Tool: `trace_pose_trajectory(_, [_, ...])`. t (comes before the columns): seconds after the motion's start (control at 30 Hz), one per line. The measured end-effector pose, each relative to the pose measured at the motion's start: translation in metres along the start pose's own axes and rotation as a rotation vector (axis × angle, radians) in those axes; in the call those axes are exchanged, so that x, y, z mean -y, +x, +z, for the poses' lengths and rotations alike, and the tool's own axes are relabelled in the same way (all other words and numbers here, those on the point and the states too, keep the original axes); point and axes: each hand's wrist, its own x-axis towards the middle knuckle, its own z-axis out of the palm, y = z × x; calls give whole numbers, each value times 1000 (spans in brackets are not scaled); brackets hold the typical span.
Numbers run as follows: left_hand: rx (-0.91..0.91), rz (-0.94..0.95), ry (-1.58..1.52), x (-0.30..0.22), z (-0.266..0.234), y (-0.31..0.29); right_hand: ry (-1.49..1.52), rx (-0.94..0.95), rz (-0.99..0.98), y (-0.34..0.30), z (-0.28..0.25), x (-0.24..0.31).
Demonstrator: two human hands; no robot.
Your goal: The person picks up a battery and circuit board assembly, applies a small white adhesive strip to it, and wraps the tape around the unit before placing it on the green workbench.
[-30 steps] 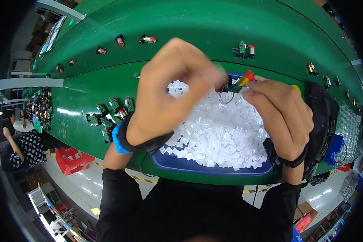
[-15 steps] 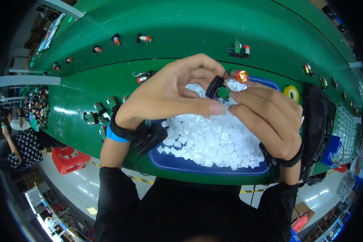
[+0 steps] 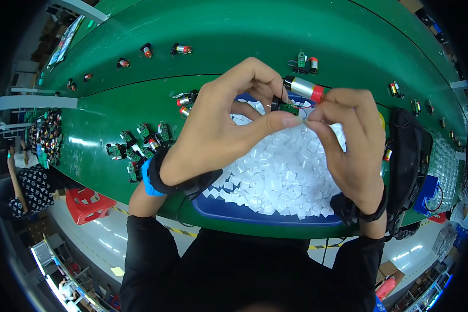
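My left hand (image 3: 229, 119) is closed on a small green circuit board (image 3: 291, 109) with a black round part (image 3: 276, 103) at one end. Wired to that board, a silver cylindrical battery (image 3: 304, 89) with a red end lies just above it, close to my right fingers. Beside the board's right end, the thumb and forefinger of my right hand (image 3: 348, 130) are pinched together at the thin wires (image 3: 307, 108); the fingertips hide exactly what is between them. Both hands are over a blue tray (image 3: 244, 216) heaped with small white squares (image 3: 275, 171).
A cluster of green circuit boards (image 3: 135, 145) lies left of my left wrist. Several battery assemblies (image 3: 182, 49) are spread along the far green table (image 3: 234, 31). To the right are a black bag (image 3: 408, 151) and a blue box (image 3: 427, 195). A person (image 3: 28, 182) sits far left.
The battery has swung from pointing end-on to lying lengthwise above the board. My right hand has turned more upright, its fingertips now at the wires. My left hand has tilted with the board.
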Motion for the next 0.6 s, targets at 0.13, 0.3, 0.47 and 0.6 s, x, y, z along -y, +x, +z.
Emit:
trace_pose_trajectory(0.13, [-36, 127, 122, 0, 1, -2, 554, -45, 483, -1, -5, 5])
trace_pose_trajectory(0.3, [-54, 48, 138, 0, 1, 0, 465, 173, 601, 2, -13, -12])
trace_pose_trajectory(0.47, [-32, 60, 234, 0, 12, -6, 516, 173, 481, -1, -5, -8])
trace_pose_trajectory(0.6, [-91, 158, 425, 3, 18, -6, 603, 139, 492, -1, -2, -4])
